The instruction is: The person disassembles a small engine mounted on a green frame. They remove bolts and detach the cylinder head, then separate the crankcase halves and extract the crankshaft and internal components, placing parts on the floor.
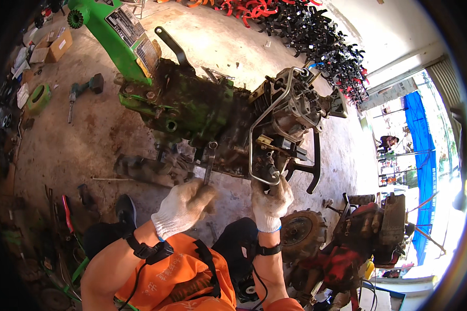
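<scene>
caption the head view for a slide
Gloved left hand holds a wrench before a greasy green machine; gloved right hand at its tubular frame.

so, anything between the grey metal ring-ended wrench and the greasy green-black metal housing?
Nothing visible. The wrench, in the white-gloved left hand, overlaps the lower edge of the housing in this view; contact can't be told. The silver tubular frame stands right, not between.

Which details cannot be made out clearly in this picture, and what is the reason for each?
In the head view:
Ring wrench: lower end hidden by the gloved left hand.
Gloved right hand: fingertips hidden by the hand itself, near the tubular guard.
Green arm: top cut off by the upper edge.
Distant person: too small for detail.
</scene>
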Demonstrator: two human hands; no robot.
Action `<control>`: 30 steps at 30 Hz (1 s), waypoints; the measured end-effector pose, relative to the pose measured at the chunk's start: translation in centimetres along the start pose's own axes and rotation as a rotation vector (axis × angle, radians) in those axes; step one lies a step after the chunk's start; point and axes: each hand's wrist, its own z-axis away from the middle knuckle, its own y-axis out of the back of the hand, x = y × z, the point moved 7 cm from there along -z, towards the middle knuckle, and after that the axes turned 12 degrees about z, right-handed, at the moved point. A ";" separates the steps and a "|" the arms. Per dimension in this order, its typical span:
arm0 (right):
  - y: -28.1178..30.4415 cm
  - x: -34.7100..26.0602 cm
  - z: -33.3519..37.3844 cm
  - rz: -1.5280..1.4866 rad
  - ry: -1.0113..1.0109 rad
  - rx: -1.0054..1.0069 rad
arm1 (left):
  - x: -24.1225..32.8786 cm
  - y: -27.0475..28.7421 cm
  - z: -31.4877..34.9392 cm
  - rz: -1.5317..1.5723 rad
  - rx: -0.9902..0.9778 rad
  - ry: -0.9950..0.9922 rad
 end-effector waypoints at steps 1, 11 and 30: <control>0.1 -0.1 0.0 0.002 0.026 0.002 | 0.1 -0.1 0.0 -0.013 -0.001 -0.003; 0.2 -0.2 -0.1 -0.014 0.009 0.025 | -1.1 -0.4 -0.5 0.047 0.004 0.046; 0.3 -1.5 -0.1 -0.029 0.073 -0.059 | -1.7 -0.8 -0.8 0.140 -0.052 0.000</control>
